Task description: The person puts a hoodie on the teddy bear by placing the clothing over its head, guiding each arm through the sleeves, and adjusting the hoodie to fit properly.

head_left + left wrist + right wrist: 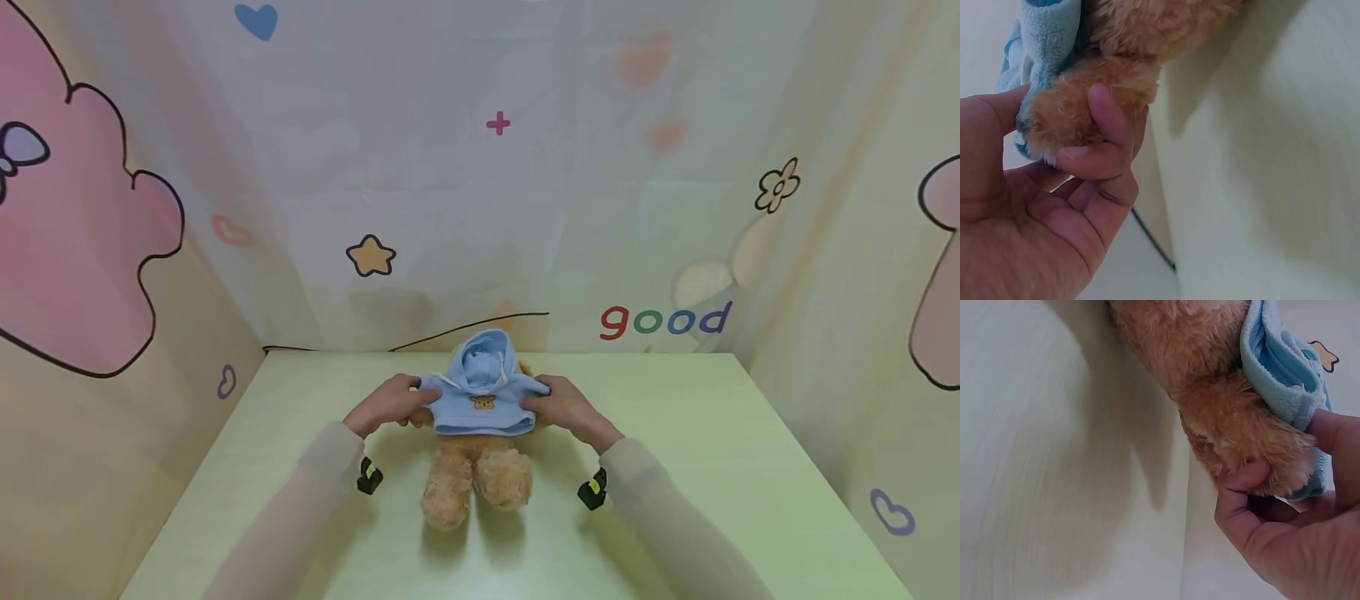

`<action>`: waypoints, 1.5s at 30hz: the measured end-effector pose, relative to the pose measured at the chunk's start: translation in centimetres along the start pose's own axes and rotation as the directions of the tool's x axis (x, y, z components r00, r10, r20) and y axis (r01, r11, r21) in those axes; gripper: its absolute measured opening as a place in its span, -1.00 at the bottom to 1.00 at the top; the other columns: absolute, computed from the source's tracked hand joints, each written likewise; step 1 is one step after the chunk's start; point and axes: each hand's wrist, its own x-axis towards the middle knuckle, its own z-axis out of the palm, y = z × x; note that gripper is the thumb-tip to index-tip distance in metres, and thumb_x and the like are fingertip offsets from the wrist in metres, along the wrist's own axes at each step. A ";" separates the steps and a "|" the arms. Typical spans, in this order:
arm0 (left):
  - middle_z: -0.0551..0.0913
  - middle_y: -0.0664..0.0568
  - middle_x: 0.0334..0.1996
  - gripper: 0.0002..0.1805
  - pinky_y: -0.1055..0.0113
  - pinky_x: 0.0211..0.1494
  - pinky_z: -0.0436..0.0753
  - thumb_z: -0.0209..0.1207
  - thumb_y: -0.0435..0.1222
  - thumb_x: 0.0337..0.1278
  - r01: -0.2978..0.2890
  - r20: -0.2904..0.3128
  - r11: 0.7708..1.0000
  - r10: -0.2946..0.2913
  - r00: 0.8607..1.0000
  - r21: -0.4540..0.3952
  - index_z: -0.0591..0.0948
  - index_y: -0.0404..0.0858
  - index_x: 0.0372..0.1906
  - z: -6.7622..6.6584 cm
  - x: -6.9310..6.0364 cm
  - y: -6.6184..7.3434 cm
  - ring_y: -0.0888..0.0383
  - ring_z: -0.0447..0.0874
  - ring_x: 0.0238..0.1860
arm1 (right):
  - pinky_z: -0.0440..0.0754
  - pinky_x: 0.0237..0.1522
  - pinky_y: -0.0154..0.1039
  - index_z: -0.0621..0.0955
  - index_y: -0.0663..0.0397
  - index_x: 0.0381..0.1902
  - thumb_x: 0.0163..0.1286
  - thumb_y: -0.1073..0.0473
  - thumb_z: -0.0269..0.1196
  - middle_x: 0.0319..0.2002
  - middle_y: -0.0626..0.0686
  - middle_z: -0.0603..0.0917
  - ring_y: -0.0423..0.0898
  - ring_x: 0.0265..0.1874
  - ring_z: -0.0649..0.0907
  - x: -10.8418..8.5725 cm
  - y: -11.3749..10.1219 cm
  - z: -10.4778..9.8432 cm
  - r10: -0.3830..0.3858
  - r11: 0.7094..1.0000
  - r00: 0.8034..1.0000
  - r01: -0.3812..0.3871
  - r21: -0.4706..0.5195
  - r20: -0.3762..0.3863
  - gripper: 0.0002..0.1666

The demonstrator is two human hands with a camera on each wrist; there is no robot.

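A light-brown teddy bear [506, 481] lies on its back with both legs toward me. Spread over its chest is a small light-blue hoodie [457, 408] with a bear patch; the hood covers most of the head. My left hand [387, 403] grips one sleeve together with the bear's arm. In the left wrist view the thumb presses the blue cloth while fingers curl round the furry arm [1066, 115]. On the other side my right hand [570, 407] pinches the opposite sleeve and arm. The right wrist view shows fingers bent under that arm [1254, 431].
The pale green table [675, 500] carries the bear near its back edge. Behind it hangs a printed cloth [450, 183] with a star and the word "good". Side cloths stand left and right. A black wrist device [369, 477] is strapped at each sleeve cuff.
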 end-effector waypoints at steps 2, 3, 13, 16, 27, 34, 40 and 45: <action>0.71 -0.02 -0.49 -0.19 0.34 -0.32 0.53 0.10 0.08 0.34 -0.003 -0.009 0.999 0.003 1.000 -0.035 0.26 -0.40 0.44 0.9 0.5 0.2 0.13 0.59 -0.51 | 0.50 -0.34 -0.27 0.60 0.15 -0.23 0.30 0.12 0.30 -0.33 0.02 0.59 -0.10 -0.33 0.55 -0.2 0.2 -0.9 -0.002 0.999 1.000 0.001 -0.047 -0.018 -0.79; 0.72 -0.04 -0.46 -0.19 0.34 -0.31 0.54 0.10 0.08 0.33 -0.008 -0.010 0.999 0.008 1.000 -0.053 0.25 -0.40 0.44 1.3 0.7 0.3 0.09 0.64 -0.45 | 0.48 -0.35 -0.27 0.60 0.15 -0.25 0.29 0.11 0.30 -0.35 0.02 0.58 -0.10 -0.34 0.53 -0.3 0.3 -1.4 0.000 0.998 1.000 -0.002 -0.065 -0.024 -0.79; 0.72 -0.06 -0.31 -0.28 0.31 -0.29 0.60 0.11 0.07 0.33 -0.030 -0.003 0.988 0.029 1.000 -0.149 0.39 -0.37 0.36 4.2 1.6 0.5 0.15 0.70 -0.38 | 0.55 -0.16 -0.17 0.61 0.18 -0.11 0.30 0.04 0.30 -0.17 0.12 0.64 -0.01 -0.16 0.57 -0.8 2.3 -3.4 0.023 0.995 0.997 -0.031 -0.091 -0.079 -0.66; 0.74 -0.05 -0.35 -0.24 0.31 -0.29 0.61 0.10 0.07 0.34 -0.023 -0.014 0.991 0.021 1.000 -0.133 0.32 -0.39 0.40 4.4 1.8 0.1 0.16 0.70 -0.39 | 0.56 0.11 0.01 0.49 0.29 0.22 0.34 -0.02 0.26 0.14 0.29 0.59 0.16 0.12 0.57 -0.9 2.8 -3.1 0.046 0.995 0.996 -0.053 -0.086 -0.079 -0.37; 0.65 -0.18 0.07 -0.29 0.10 -0.06 0.66 0.07 0.13 0.33 -0.070 -0.134 0.997 0.071 0.988 0.008 0.44 -0.34 0.31 5.0 1.7 0.4 -0.03 0.69 -0.03 | 0.47 0.28 0.12 0.08 0.37 0.50 0.43 -0.07 0.17 0.42 0.41 0.27 0.27 0.39 0.36 -1.3 3.7 -2.6 0.045 0.999 0.998 -0.045 0.022 -0.034 -0.06; 0.46 -0.12 0.28 -0.49 -0.15 0.32 0.37 0.19 -0.05 0.27 -0.346 -0.254 0.878 0.436 0.863 0.331 0.52 -0.20 0.23 5.0 0.4 2.8 -0.16 0.35 0.33 | 0.46 0.26 0.16 0.24 0.28 0.43 0.45 -0.12 0.12 0.32 0.37 0.43 0.25 0.29 0.47 -1.2 3.1 -2.6 -0.015 0.995 0.997 0.007 -0.099 -0.081 -0.19; 0.56 -0.07 0.23 -0.50 -0.07 0.33 0.43 0.22 0.01 0.26 -0.460 -0.033 0.755 0.535 0.844 0.468 0.57 -0.14 0.20 5.7 -0.3 3.4 -0.09 0.50 0.27 | 0.54 0.16 0.15 0.30 0.21 0.39 0.45 -0.07 0.13 0.31 0.35 0.45 0.26 0.25 0.52 -1.4 2.9 -2.5 -0.078 0.986 0.988 0.057 -0.158 -0.132 -0.30; 0.59 -0.03 0.20 -0.54 0.02 0.33 0.47 0.25 0.02 0.24 -0.463 0.014 0.716 0.536 0.844 0.522 0.60 -0.12 0.14 6.2 -0.6 2.8 -0.04 0.52 0.27 | 0.46 0.24 0.17 0.38 0.16 0.34 0.39 0.03 0.22 0.33 0.28 0.42 0.24 0.29 0.47 -1.8 2.6 -2.1 -0.261 0.938 0.941 0.195 -0.287 -0.215 -0.36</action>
